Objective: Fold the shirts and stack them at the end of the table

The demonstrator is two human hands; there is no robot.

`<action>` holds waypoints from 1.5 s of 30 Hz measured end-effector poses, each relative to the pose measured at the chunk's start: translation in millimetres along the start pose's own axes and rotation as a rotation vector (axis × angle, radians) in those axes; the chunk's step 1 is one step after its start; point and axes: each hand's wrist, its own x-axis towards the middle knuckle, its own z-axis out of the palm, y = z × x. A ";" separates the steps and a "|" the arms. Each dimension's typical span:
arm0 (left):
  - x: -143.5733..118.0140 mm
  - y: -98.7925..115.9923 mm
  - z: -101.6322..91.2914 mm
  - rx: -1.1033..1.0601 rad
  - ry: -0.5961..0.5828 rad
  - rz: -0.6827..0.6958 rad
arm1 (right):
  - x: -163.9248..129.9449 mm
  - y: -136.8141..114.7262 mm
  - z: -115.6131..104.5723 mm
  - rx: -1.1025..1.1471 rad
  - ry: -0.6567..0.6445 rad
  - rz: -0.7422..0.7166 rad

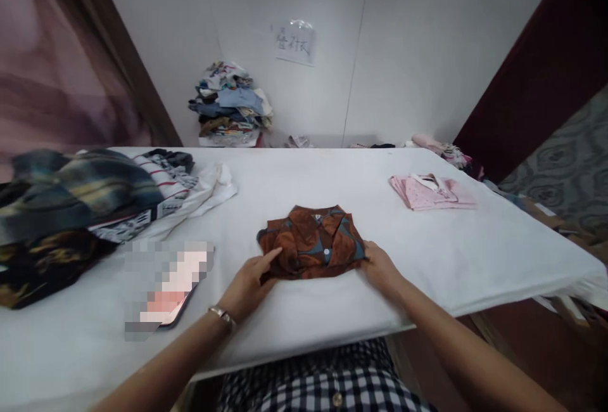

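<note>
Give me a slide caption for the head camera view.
Both hands, left hand and right hand, press a folded brown shirt on a white table.

We see a folded rust-brown and teal patterned cloth shirt (311, 242), soft with a slight sheen, on the matt white cloth-covered desk (332, 177). The folded pink cloth garment (430, 191) looks matt. A shiny metal bracelet (223, 315) glints, and the glossy sheet of paper (295, 42) reflects light.

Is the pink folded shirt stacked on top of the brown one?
No, the pink shirt lies apart on the white table, to the right of the brown shirt under both hands.
</note>
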 end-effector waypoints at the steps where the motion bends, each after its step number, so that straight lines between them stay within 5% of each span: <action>1: -6.6 -1.7 4.0 -0.008 -0.014 -0.032 | -5.6 4.9 2.8 -0.033 0.015 -0.015; 7: 1.3 17.2 -8.5 -0.063 0.028 -0.246 | -10.4 -3.5 -9.2 0.247 0.064 0.166; 12: 31.9 25.5 -12.4 0.015 0.144 -0.275 | 6.5 -13.8 -18.4 0.272 0.264 0.336; 18: 60.3 31.1 3.0 0.107 0.093 -0.323 | 36.6 -0.9 2.9 0.058 0.239 0.126; 21: 49.7 29.3 6.8 0.125 0.117 -0.330 | 36.7 10.2 9.5 -0.018 0.230 -0.011; 28: 29.9 22.2 -5.3 0.159 0.087 -0.392 | 28.6 17.6 0.9 -0.290 0.143 -0.008; 33: 55.9 41.9 -5.8 0.203 0.289 -0.094 | 42.6 -12.0 1.8 -0.477 0.291 -0.210; 37: 73.5 50.2 18.6 0.322 0.193 0.127 | 50.5 -28.8 19.4 -0.608 0.101 -0.313; 41: 76.1 34.5 46.4 0.399 -0.029 -0.003 | 51.9 -20.9 35.0 -0.731 -0.180 -0.149; 45: 73.1 19.5 58.0 0.383 -0.041 -0.022 | 51.7 -10.7 37.7 -0.766 -0.217 -0.097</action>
